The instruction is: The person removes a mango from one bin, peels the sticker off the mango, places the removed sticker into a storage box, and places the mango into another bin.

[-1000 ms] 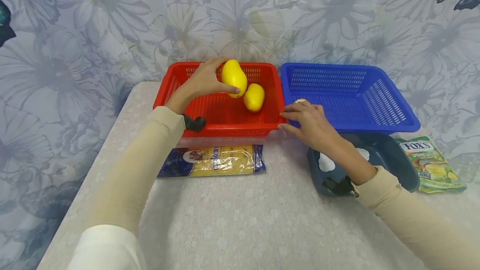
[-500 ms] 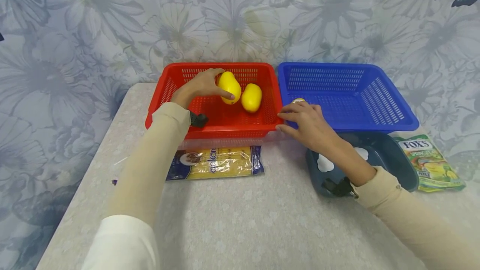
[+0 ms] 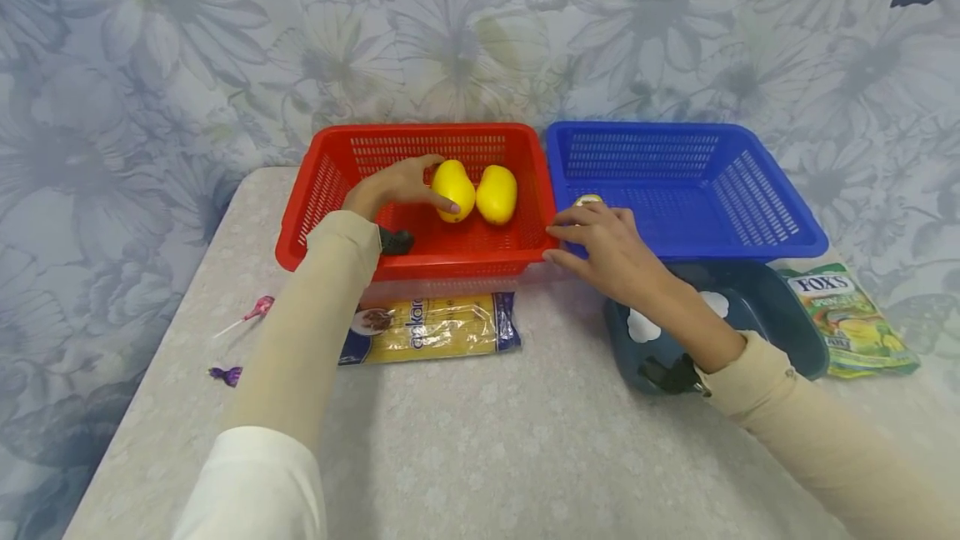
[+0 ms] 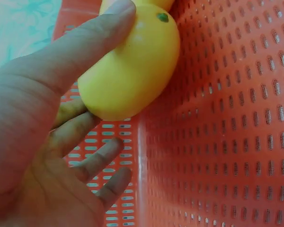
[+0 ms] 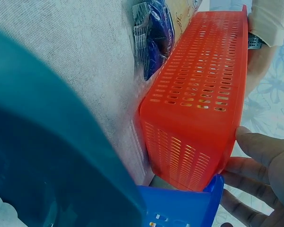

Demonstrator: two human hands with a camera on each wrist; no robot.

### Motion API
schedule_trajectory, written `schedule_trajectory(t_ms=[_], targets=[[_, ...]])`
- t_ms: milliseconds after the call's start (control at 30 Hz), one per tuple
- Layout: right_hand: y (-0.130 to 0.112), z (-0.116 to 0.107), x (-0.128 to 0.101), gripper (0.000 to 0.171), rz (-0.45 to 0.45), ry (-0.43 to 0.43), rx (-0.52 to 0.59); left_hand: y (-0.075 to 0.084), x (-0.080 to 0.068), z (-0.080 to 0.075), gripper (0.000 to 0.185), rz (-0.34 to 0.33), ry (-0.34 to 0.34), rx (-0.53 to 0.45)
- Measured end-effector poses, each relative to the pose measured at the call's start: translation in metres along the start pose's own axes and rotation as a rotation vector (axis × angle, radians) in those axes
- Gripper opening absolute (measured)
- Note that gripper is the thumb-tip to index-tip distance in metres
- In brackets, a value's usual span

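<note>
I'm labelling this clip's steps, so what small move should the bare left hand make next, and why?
The bare left hand should probably loosen its hold gently on the smooth, yellow, oval fruit: it looks low inside the red, perforated plastic basket, right beside a second yellow, oval fruit, though whether it fully rests there is hard to tell.

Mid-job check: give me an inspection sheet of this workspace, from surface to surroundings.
Surface: pale patterned table.
Job's things: left mango and right mango, side by side inside red basket.
Clutter: pasta packet, pink lollipop, purple wrapper, blue basket with a mostly hidden item, dark tub, candy bag.
Grips: left grip holds left mango; right grip touches red basket's rim.
Cables: nothing seen.
Surroundings: flower-patterned wall behind.
</note>
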State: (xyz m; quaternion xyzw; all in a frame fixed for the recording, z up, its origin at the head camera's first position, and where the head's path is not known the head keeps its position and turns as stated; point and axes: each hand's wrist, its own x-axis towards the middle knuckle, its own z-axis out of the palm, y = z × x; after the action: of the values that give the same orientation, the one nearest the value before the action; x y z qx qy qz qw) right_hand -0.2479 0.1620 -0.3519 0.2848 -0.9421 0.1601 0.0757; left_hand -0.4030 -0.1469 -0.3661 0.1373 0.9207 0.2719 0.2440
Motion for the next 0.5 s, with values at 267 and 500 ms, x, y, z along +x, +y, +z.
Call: schedule_trajectory(t_ms=[267,500], targets=[[0.0009,-0.0014,-0.0001,0.038,-0.003,0.016,0.013,0.0039,0.0014,0.0006,0.104,-0.008,-0.086,0.021],[0.0007,0.0001,-0.0005,0.039,0.000,0.001,0.022,0.0036,0.0035,0.0032,0.106,-0.047,-0.101,0.126]])
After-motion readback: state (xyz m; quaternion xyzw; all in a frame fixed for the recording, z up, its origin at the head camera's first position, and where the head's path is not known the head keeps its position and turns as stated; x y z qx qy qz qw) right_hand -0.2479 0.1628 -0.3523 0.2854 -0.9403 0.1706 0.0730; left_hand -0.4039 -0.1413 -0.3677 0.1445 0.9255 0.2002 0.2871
